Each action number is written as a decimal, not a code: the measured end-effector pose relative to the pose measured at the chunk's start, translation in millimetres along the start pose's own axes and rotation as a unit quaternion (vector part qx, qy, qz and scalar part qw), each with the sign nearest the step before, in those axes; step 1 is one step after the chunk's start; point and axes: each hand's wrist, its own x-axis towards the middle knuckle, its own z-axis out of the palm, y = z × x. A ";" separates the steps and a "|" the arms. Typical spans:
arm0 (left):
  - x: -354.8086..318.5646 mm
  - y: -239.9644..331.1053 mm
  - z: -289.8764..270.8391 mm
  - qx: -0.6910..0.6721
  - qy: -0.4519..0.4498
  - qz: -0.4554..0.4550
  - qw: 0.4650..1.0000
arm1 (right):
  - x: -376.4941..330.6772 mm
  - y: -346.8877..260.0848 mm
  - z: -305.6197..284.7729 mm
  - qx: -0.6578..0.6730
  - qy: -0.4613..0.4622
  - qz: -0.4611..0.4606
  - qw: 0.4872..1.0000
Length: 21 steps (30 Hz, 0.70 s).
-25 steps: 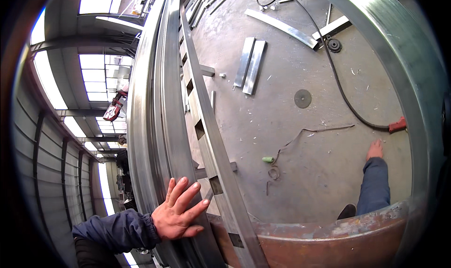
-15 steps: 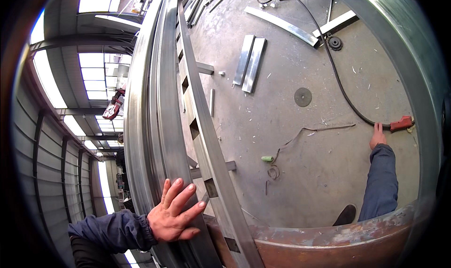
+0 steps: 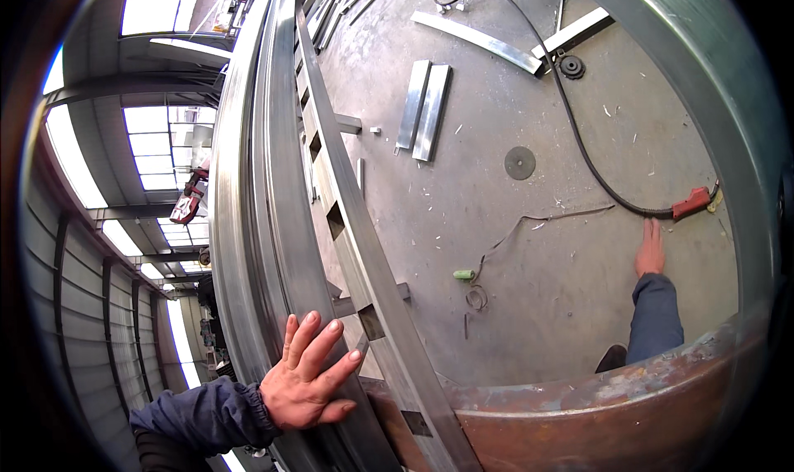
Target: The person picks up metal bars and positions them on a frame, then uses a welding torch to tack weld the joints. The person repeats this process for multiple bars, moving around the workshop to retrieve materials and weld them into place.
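Basically, the red handle (image 3: pixel 691 203) lies on the floor (image 3: pixel 554 323), just right of and slightly beyond the fingertips of the right hand (image 3: pixel 651 259); long axis runs roughly crosswise to the fingers, right end angled farther away. Black cable (image 3: pixel 637 209) feeds its left end and passes right at those fingertips; can't tell if they touch. Right hand looks released, fingers straight, nothing visibly grasped. Left hand (image 3: pixel 306 388) grasps nothing either, fingers spread on stacked metal profiles (image 3: pixel 285 249), well apart across the slotted bar (image 3: pixel 360 265). Right is clearly nearer.
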 end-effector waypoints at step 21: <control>-11.9 16.6 -6.6 0.002 -0.012 -0.036 0.999 | -110.0 -54.7 -29.1 -0.148 -0.312 -0.027 0.938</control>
